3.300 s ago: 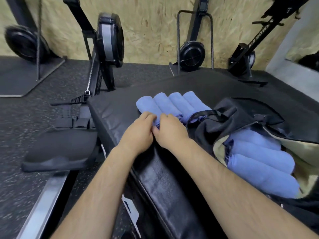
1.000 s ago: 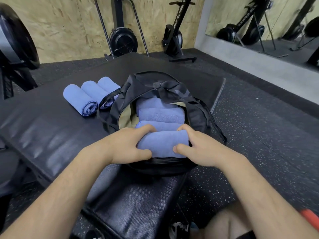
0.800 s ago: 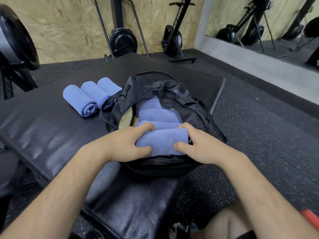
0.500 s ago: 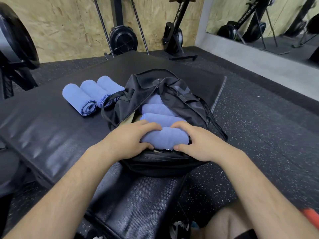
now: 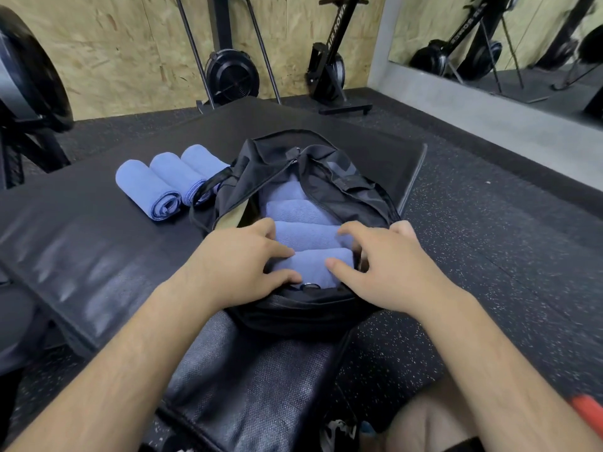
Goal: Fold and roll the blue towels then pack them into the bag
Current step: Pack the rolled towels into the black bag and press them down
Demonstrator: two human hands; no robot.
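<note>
A black duffel bag (image 5: 346, 181) lies unzipped on a black padded mat (image 5: 81, 243). Several rolled blue towels fill it side by side. The nearest rolled towel (image 5: 310, 267) sits just inside the bag's front rim. My left hand (image 5: 241, 259) holds that towel's left end between thumb and fingers. My right hand (image 5: 385, 265) hovers at its right end with fingers spread; only the thumb touches the cloth. Three more rolled blue towels (image 5: 148, 189) lie in a row on the mat, left of the bag, the rightmost partly under a bag strap.
Rowing machines (image 5: 231, 73) stand against the wooden back wall, another at the far left (image 5: 29, 83). A mirror (image 5: 522, 44) runs along the right wall. Speckled rubber floor (image 5: 489, 256) lies right of the mat. A red object (image 5: 587, 411) shows at the bottom right.
After taking a roll from the mat row, both hands pushed it down into the front of the bag. My right hand's fingers have now loosened and spread off the towel.
</note>
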